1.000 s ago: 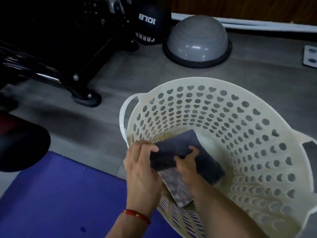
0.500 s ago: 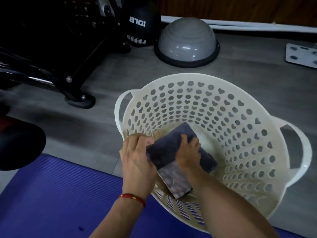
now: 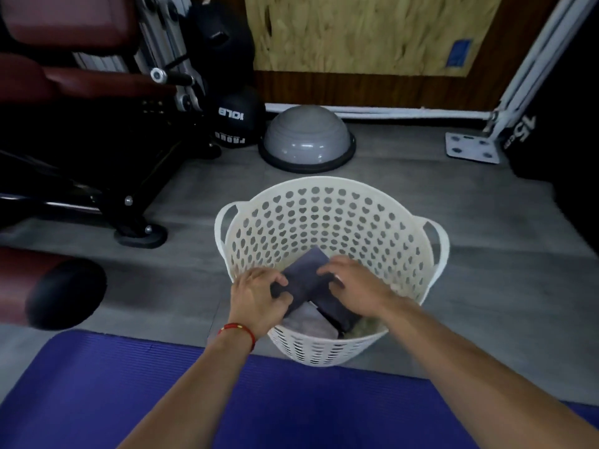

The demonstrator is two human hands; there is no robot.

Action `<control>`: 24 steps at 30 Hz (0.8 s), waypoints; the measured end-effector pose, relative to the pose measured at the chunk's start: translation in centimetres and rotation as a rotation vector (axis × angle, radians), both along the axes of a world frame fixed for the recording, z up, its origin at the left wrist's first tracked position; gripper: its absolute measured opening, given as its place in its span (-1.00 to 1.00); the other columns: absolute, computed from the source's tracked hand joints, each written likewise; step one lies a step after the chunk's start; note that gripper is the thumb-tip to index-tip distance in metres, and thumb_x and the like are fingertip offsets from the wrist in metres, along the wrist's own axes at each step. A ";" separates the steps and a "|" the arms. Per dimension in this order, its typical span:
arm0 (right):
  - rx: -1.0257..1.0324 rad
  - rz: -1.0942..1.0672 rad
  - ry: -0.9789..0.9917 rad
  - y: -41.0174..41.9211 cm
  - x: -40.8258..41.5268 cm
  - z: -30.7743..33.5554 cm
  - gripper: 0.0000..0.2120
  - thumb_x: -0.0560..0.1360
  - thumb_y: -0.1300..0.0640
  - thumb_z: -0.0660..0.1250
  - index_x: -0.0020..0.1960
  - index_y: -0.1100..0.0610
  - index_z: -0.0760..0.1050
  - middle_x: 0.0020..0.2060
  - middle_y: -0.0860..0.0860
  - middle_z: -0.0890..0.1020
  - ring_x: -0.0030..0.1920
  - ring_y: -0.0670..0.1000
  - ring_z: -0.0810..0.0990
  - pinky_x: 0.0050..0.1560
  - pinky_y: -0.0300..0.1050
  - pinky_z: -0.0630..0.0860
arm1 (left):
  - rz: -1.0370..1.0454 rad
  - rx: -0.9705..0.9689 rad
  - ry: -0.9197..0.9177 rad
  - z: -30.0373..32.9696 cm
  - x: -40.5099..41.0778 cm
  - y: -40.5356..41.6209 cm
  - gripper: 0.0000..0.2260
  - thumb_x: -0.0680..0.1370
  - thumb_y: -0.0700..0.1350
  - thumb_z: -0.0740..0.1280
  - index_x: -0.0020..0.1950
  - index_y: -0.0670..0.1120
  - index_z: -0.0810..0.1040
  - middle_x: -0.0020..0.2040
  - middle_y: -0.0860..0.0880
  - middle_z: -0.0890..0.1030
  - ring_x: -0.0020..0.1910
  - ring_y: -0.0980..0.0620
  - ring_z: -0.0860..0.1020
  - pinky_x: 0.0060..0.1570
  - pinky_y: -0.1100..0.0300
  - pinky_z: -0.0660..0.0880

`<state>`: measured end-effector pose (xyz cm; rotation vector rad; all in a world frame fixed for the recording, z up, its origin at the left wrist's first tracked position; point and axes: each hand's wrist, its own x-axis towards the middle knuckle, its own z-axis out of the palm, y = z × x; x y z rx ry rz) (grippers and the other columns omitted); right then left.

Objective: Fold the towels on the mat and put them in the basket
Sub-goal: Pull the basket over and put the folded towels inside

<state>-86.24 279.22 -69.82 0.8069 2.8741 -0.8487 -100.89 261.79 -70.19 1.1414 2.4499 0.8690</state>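
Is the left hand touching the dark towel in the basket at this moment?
Touching. The head view shows the left hand with its fingers curled over the near-left edge of the dark towel, inside the basket; no gap shows between them.

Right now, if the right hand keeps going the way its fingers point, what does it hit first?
The right hand points left across the dark folded towel it rests on, so it would probably meet the left hand, which grips the same towel. Depth is unclear.
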 end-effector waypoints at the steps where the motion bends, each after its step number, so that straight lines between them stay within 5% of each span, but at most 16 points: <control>1: 0.016 -0.054 0.085 -0.5 2.4 1.4 -0.64 0.64 0.23 0.26 0.39 0.00 0.54 0.41 -0.07 0.46 0.41 -0.05 0.43 0.40 -0.24 0.26 | -0.033 0.041 0.010 0.3 1.4 -0.4 -0.73 0.37 0.00 0.33 0.03 0.05 0.66 0.11 0.11 0.60 0.24 0.05 0.44 0.37 0.00 0.35; 6: 0.024 -0.279 0.258 -3.5 16.4 5.7 -0.65 0.58 0.30 0.30 0.30 0.03 0.60 0.29 -0.09 0.57 0.28 -0.09 0.53 0.34 -0.25 0.37 | -0.218 0.224 0.023 3.0 12.0 -1.5 -0.77 0.44 0.03 0.31 0.05 0.04 0.62 0.07 0.14 0.59 0.16 0.08 0.47 0.19 0.05 0.47; 9: 0.119 -0.420 0.177 -6.6 26.6 6.5 -0.64 0.58 0.29 0.32 0.34 0.07 0.56 0.30 0.00 0.55 0.30 -0.02 0.52 0.26 -0.41 0.24 | -0.391 0.240 -0.006 4.9 19.4 -1.2 -0.67 0.41 0.08 0.27 0.13 0.06 0.60 0.14 0.11 0.58 0.21 0.06 0.47 0.28 0.04 0.45; 12: 0.065 -0.543 0.058 -8.8 36.4 5.4 -0.61 0.59 0.23 0.32 0.40 0.04 0.50 0.36 -0.02 0.49 0.35 0.00 0.48 0.33 -0.30 0.30 | -0.531 0.201 -0.035 6.0 27.3 -0.7 -0.59 0.39 0.11 0.24 0.19 0.05 0.59 0.20 0.09 0.56 0.26 0.06 0.44 0.36 0.08 0.37; 17: -0.133 -0.922 0.084 -9.8 49.9 0.9 -0.63 0.60 0.16 0.32 0.39 -0.02 0.48 0.28 0.01 0.52 0.29 0.05 0.54 0.28 -0.05 0.50 | -0.775 0.122 -0.074 5.8 38.6 0.6 -0.50 0.39 0.17 0.21 0.28 0.04 0.56 0.26 0.12 0.52 0.30 0.10 0.39 0.27 0.37 0.21; 20: -0.265 -1.137 0.113 -9.4 56.1 -3.1 -0.64 0.63 0.13 0.30 0.41 -0.06 0.47 0.19 -0.05 0.49 0.17 0.00 0.55 0.07 -0.17 0.46 | -0.861 0.077 -0.060 4.7 42.7 3.2 -0.63 0.52 -0.02 0.36 0.34 0.09 0.52 0.32 0.15 0.47 0.38 0.13 0.35 0.31 0.32 0.22; 24: -0.357 -1.399 0.201 -4.2 62.6 -9.0 -0.70 0.61 0.14 0.29 0.32 -0.04 0.53 0.11 0.03 0.63 0.11 0.09 0.63 0.07 -0.10 0.54 | -0.869 0.021 -0.112 2.2 47.1 8.5 -0.65 0.54 -0.08 0.38 0.33 0.09 0.51 0.27 0.19 0.46 0.37 0.13 0.37 0.36 0.24 0.31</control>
